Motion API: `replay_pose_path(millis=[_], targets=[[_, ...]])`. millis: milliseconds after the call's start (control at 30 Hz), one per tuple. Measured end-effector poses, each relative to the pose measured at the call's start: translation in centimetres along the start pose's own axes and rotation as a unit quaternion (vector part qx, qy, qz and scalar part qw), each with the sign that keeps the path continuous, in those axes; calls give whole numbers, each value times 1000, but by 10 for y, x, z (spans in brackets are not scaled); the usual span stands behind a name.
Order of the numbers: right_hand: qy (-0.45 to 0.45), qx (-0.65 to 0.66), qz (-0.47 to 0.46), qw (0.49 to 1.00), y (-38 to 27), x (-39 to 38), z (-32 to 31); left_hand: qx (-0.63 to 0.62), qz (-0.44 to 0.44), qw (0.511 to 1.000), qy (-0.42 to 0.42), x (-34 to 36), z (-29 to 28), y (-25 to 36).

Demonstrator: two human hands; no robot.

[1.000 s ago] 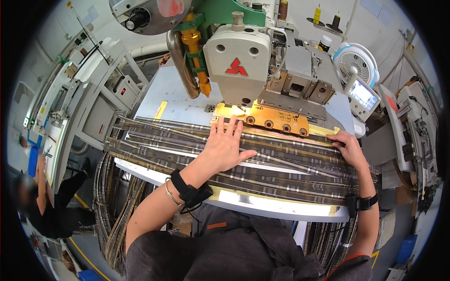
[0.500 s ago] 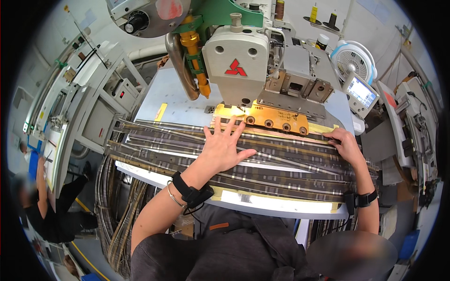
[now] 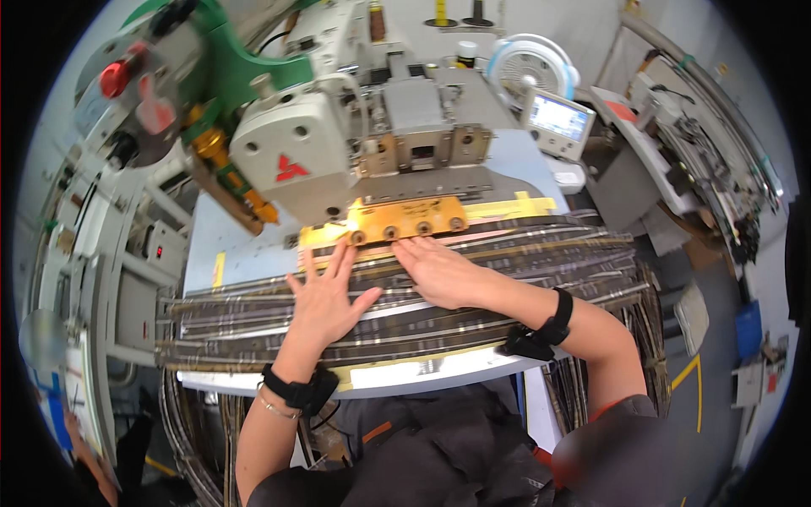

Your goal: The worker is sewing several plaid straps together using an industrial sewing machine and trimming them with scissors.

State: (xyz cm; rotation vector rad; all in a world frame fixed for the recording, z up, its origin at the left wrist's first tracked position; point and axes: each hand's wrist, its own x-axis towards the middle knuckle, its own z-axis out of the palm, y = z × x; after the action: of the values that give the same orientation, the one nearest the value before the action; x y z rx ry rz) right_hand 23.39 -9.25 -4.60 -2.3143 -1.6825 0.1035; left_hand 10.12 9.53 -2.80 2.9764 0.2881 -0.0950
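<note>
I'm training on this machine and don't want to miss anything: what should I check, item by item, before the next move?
1. Left hand flat on the dark strips: ok.
2. Right hand resting over the strips: ok.
3. Fingers well away from the yellow plate: not ok; both hands' fingertips are close by its near edge.
4. Strip edge lined up beneath the plate: cannot tell, hidden.
5. Screen lit: ok.

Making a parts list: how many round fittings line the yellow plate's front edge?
4: one round fitting by the left hand, two mid-row, and one near the right end of the yellow plate. The left hand may hide others.
</note>
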Motion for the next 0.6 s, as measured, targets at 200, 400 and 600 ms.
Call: replay_pose_path(millis=[200,400,600], targets=[[18,-22,85,996,32,-50,-31,19,-24,999,-34,-1,-8,3],[53,-99,177,978,77,-105,-45,17,-29,999,-31,-1,-4,-1],[75,-122,149,978,75,-108,-48,8,-31,999,-21,-4,-5,3]])
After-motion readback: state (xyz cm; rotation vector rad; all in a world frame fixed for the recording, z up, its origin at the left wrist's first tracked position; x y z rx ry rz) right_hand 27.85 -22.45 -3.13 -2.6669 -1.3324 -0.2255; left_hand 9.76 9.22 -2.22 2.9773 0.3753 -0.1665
